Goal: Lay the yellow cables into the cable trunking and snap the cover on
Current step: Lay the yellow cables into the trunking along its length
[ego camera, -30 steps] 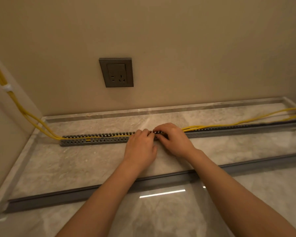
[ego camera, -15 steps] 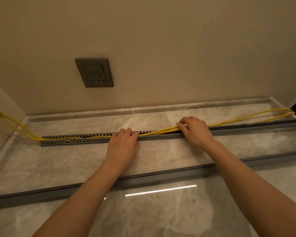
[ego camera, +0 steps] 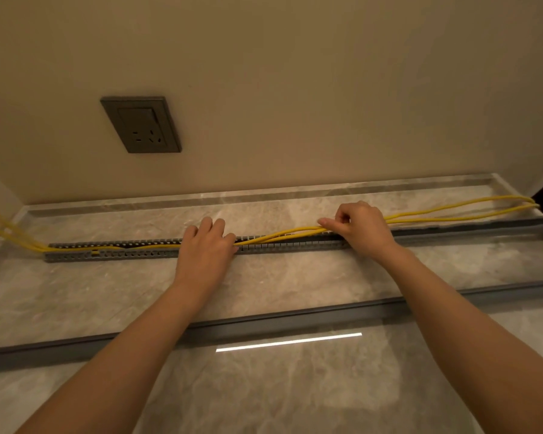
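A grey slotted cable trunking (ego camera: pixel 132 252) lies on the marble floor along the wall. The yellow cables (ego camera: pixel 452 211) enter it from the left, lie inside its left part, then rise out of it and run loose to the right. My left hand (ego camera: pixel 206 249) rests flat on the trunking, fingers pressing the cables down. My right hand (ego camera: pixel 359 228) pinches the cables just above the trunking, further right. The long grey cover (ego camera: pixel 295 321) lies flat on the floor nearer to me, under my forearms.
A dark wall socket (ego camera: pixel 141 124) sits on the beige wall above the trunking's left half. A raised marble skirting strip (ego camera: pixel 264 194) runs along the wall's foot. A side wall closes the left edge; a dark gap shows at far right.
My hands, close together a second ago, have spread apart: the right one slid rightward along the cables and lifted them slightly. The view has shifted right.
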Demonstrator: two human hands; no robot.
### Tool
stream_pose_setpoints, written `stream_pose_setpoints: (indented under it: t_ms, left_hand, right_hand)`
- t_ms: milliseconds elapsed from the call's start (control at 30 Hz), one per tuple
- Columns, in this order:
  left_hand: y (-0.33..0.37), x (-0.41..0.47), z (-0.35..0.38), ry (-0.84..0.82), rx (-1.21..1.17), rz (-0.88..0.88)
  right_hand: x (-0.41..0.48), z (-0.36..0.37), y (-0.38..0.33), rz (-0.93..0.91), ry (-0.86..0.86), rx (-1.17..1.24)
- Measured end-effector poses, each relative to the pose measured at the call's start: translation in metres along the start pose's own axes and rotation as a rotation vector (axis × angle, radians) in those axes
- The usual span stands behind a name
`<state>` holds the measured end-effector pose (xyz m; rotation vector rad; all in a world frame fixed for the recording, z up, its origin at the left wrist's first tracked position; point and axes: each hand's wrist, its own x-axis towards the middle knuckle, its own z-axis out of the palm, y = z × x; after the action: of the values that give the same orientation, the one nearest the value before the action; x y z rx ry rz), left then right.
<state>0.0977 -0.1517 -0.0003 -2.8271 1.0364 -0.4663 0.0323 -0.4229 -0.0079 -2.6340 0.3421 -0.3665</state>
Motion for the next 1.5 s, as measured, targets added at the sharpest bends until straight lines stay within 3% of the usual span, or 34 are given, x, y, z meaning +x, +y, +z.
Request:
stream_pose_setpoints:
  t_ms: [233, 500, 733, 933, 1267, 1500]
  left_hand:
    - [-0.002, -0.001, -0.002, -0.035, -0.042, 0.006]
    - [-0.006, 0.000, 0.002, -0.029, -0.095, -0.011]
    - [0.029, 0.003, -0.004, -0.001, -0.498, 0.130]
    - [0.070, 0.006, 0.002, -0.094, -0.421, 0.212]
    - [0.082, 0.004, 0.008, -0.061, -0.312, 0.177]
    - [0.076, 0.006, 0.011, -0.089, -0.309, 0.230]
  right_hand:
    - [-0.025, 0.008, -0.002, -0.034, 0.175, -0.071]
    - [-0.036, 0.024, -0.010, -0.072, 0.291, 0.090]
    - [-0.045, 0.017, -0.023, -0.254, 0.213, -0.026]
    - [-0.052, 0.016, -0.031, -0.326, 0.163, -0.146]
    - [-0.046, 0.017, -0.031, -0.291, 0.074, -0.253]
    - [-0.049, 0.018, -0.029, -0.244, 0.031, -0.137]
